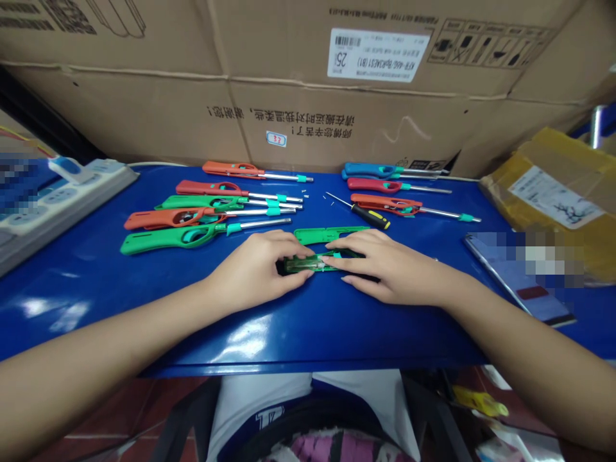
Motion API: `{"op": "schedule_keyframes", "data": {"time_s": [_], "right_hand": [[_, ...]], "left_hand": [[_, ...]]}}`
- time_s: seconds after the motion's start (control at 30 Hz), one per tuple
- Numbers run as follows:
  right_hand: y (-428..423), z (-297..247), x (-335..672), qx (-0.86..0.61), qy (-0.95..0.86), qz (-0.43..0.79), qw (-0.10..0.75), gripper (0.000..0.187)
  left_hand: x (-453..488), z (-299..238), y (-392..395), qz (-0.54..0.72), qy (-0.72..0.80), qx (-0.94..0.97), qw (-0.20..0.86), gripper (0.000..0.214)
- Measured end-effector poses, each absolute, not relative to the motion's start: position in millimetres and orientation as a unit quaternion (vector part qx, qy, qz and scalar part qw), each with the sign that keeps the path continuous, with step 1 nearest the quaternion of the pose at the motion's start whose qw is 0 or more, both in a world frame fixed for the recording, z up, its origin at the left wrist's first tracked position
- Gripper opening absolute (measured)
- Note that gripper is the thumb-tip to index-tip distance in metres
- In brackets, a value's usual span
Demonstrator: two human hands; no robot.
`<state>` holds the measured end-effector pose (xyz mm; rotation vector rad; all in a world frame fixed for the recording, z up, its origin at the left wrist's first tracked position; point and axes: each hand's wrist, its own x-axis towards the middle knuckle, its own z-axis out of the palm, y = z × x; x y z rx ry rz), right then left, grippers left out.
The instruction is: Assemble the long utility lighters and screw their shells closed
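Note:
An opened green long-nosed lighter [308, 264] lies on the blue table with its inner parts showing. My left hand [264, 262] grips its left end between thumb and fingers. Over its right part is my right hand [380, 266], fingers spread, with fingertips touching the inside of the casing. Just behind both hands rests a loose green casing half [322, 235]. A black and yellow screwdriver [370, 215] lies farther back, beside a few tiny screws [305, 194].
Several long-nosed lighters lie at left, a green one [168, 239] nearest. More lie at back right, including an orange one [385, 204]. A power strip [72, 199] stands far left, a cardboard carton [289, 90] behind. A phone [520, 276] and a taped box [553, 192] are at right.

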<state>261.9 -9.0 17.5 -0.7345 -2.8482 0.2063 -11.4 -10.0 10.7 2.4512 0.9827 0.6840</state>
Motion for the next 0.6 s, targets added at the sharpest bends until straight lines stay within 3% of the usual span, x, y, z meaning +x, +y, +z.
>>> {"op": "schedule_keyframes", "data": {"time_s": [0.27, 0.6], "right_hand": [[0.1, 26.6, 271.9, -0.320, -0.929, 0.027, 0.182, 0.030], [8.8, 45.5, 293.6, -0.371, -0.907, 0.180, 0.086, 0.017]], "left_hand": [[-11.0, 14.0, -11.5, 0.229, 0.336, 0.905, 0.121, 0.020], [-13.0, 7.5, -7.1, 0.160, 0.233, 0.955, 0.092, 0.037]]}}
